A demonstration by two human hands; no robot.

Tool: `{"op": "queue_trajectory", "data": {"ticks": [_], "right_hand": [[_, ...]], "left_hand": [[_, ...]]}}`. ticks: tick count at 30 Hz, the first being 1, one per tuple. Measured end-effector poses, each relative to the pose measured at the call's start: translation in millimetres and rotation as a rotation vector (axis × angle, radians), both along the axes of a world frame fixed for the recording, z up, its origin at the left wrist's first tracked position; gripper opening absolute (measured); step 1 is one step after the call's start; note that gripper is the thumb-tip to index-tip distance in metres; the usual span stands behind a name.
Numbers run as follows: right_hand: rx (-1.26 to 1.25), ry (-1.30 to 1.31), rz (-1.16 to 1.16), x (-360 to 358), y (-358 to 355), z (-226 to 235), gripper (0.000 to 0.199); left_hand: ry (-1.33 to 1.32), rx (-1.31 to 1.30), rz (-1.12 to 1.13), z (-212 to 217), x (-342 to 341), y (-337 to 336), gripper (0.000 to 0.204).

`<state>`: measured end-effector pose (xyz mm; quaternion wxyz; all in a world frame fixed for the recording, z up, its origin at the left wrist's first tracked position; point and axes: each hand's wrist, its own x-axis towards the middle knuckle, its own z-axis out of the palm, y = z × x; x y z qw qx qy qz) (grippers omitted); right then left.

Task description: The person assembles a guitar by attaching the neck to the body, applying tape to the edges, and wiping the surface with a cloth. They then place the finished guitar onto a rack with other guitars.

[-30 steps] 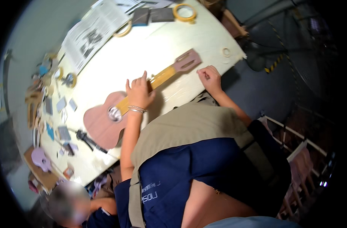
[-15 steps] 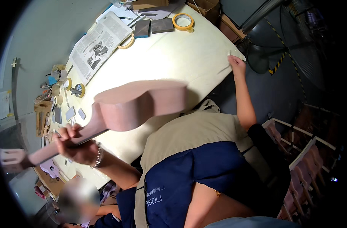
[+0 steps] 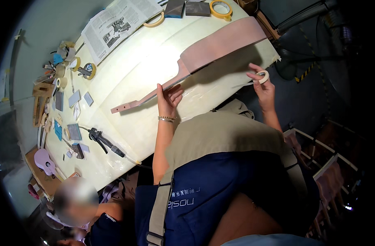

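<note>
Unfinished small guitar [image 3: 204, 55] lies on its side edge across the white surface [image 3: 126, 82], body toward the far right, neck running down-left to the headstock near the middle. Left hand [image 3: 168, 98] is pressed against the neck, fingers extended along it, thumb underneath; it looks like a light pinch on the neck edge. Bracelet on that wrist. Right hand [image 3: 263, 88] is off the near right edge of the surface, fingers closed on a small roll of masking tape [image 3: 262, 76], with a strip pulled out to the left toward the surface.

Far edge: open newspaper [image 3: 120, 22], a bigger yellow tape roll [image 3: 220, 8], another tape ring [image 3: 154, 21], two dark sanding blocks [image 3: 185, 8]. Left side: clutter of small blocks, tape bits and tools, plus a black tool with a hose [image 3: 103, 141] nearer the near edge. A small pink guitar-shaped piece [image 3: 44, 160] sits at the near left corner. Another person [image 3: 76, 201] is at lower left, hands not clearly visible.
</note>
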<state>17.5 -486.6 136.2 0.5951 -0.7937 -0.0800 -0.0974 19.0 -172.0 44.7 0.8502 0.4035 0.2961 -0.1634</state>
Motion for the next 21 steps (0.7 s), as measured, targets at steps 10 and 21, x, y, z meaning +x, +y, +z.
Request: {"op": "queue_trajectory", "data": {"ticks": [10, 21], "right_hand": [[0.668, 0.299, 0.144, 16.3, 123.6, 46.9, 0.049], [0.578, 0.156, 0.115, 14.7, 149.7, 50.1, 0.050]], "left_hand": [[-0.250, 0.149, -0.239, 73.2, -13.6, -17.6, 0.030], [-0.558, 0.352, 0.127, 107.8, -18.0, -48.6, 0.010]]}}
